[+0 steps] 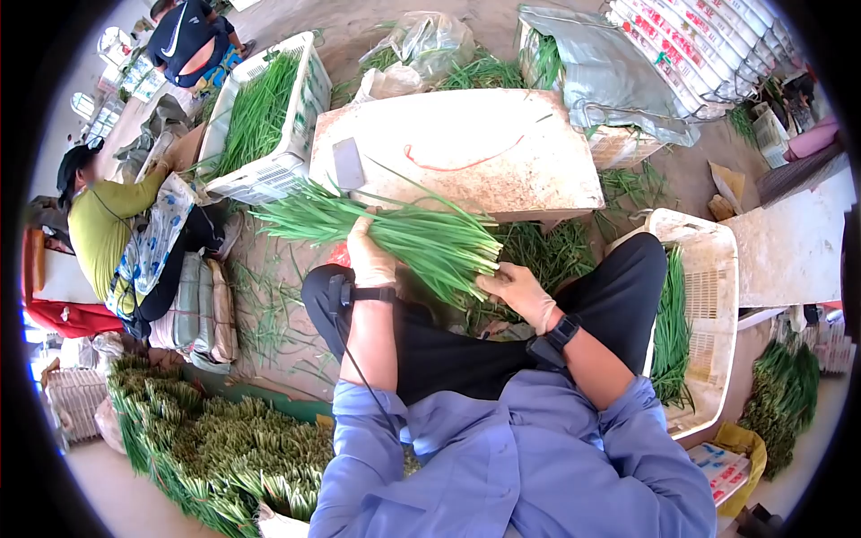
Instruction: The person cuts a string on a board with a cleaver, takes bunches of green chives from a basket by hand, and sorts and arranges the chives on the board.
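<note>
A loose bunch of long green stalks (421,238) lies across my lap, its pale cut ends to the right and its leafy tips to the left. My left hand (369,254), in a thin glove, is wrapped round the middle of the bunch. At the cut ends is my right hand (520,291), also gloved, its fingers closed against the lowest stalk ends. Just beyond the bunch stands a low white board (466,134) with a flat grey object (348,164) and a reddish strip (462,161) on it.
White crates of green stalks stand at the upper left (309,99) and right (717,323). Many bundles (224,439) are heaped at the lower left. A person in a yellow-green top (99,229) sits at the left; another person (184,40) bends farther back. Plastic covers a crate (619,81).
</note>
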The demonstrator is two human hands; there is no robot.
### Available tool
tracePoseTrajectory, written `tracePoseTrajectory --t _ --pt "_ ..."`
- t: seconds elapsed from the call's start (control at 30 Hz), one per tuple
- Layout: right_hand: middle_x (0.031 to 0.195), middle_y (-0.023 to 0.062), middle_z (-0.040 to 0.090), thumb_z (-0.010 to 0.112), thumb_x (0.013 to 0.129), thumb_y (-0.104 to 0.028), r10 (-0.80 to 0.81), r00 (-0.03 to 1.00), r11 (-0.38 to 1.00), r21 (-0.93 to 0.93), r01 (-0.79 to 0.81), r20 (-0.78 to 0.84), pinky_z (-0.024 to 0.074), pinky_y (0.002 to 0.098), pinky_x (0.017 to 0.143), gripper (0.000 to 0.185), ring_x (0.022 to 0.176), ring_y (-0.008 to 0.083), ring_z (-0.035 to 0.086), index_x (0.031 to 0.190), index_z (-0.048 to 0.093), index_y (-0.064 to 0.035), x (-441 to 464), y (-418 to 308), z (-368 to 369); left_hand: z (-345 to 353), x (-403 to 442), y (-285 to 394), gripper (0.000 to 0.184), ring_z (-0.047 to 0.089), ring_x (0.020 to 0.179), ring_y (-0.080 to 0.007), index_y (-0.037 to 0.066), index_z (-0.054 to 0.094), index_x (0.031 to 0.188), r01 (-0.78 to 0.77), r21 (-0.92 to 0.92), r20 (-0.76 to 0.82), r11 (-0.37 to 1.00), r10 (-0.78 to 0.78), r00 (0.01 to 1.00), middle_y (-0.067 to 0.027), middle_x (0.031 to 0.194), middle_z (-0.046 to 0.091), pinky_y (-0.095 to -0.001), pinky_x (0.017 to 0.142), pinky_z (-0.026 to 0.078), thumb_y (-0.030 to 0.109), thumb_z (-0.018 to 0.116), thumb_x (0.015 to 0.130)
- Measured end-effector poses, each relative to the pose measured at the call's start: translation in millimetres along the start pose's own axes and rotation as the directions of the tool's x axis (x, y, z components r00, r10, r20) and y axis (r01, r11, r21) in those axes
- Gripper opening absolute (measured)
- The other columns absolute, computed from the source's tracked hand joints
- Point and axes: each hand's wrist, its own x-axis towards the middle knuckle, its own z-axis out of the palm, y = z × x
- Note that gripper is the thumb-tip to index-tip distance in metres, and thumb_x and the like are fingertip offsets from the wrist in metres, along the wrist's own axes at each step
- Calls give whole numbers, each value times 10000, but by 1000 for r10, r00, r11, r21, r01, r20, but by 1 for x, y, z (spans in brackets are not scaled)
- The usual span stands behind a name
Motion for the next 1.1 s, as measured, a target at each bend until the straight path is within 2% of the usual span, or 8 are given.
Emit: tracePoseTrajectory --t 0.13,0.5,0.63,0.67,0.77,0.87,0.97,1.1 --pt "821 -10 683 808 962 -316 102 992 987 130 -93 -69 445 255 608 350 671 67 547 1047 764 20 8 -4 15 -6 5 -3 229 683 939 -337 46 687 1121 -15 -3 3 1000 15 1000 -108 1038 685 -521 901 583 181 658 938" --pt "859 38 731 687 1042 -255 108 985 970 205 -134 133 503 240 675 272 700 74 601 1125 743 -2 -6 -4 2 2 -9 6 309 658 1063 -298 51 732 1174 -67 44 -11 997 68 998 -93 1162 687 -485 950 529 251 664 949" --pt "794 20 728 715 1035 -227 -14 996 997 77 6 93 531 263 664 237 717 68 643 1038 768 5 -6 3 10 4 -6 6 328 660 1056 -301 52 734 1192 -90 81 -12 993 92 996 -98 1169 688 -490 949 530 265 667 952" --pt "765 61 746 717 1009 -235 -63 997 994 -81 67 52 559 331 647 225 679 157 705 970 779 -22 -5 3 11 5 -8 6 330 660 1054 -303 50 734 1195 -81 80 -17 993 83 996 -100 1170 687 -489 949 532 265 667 953" --pt "796 117 751 717 964 -255 -511 857 689 -565 454 65 571 416 651 197 699 303 731 921 775 -71 -1 5 9 -3 -3 3 339 659 1058 -308 40 729 1203 -65 80 -19 995 67 998 -106 1178 685 -488 951 534 260 666 953" --pt "833 139 741 709 934 -285 -605 795 550 -705 448 34 569 474 661 191 758 382 714 870 761 -113 -3 -10 0 -3 -5 4 340 657 1064 -310 31 719 1206 -70 74 -31 995 73 997 -111 1186 681 -495 956 537 250 661 953" --pt "809 142 754 662 950 -215 -528 849 341 -914 219 6 584 490 656 185 744 377 737 840 767 -110 3 -4 -26 -1 -6 8 336 658 1077 -310 30 700 1233 -48 -10 -36 999 48 998 -110 1182 681 -498 969 546 225 633 967" --pt "995 138 812 660 916 -169 81 974 46 -976 -215 -210 625 465 764 163 969 342 789 913 822 -142 15 25 -77 -4 -8 13 321 681 1050 -309 40 700 1223 -30 -28 -65 999 29 997 -118 1166 705 -488 957 556 221 627 969"
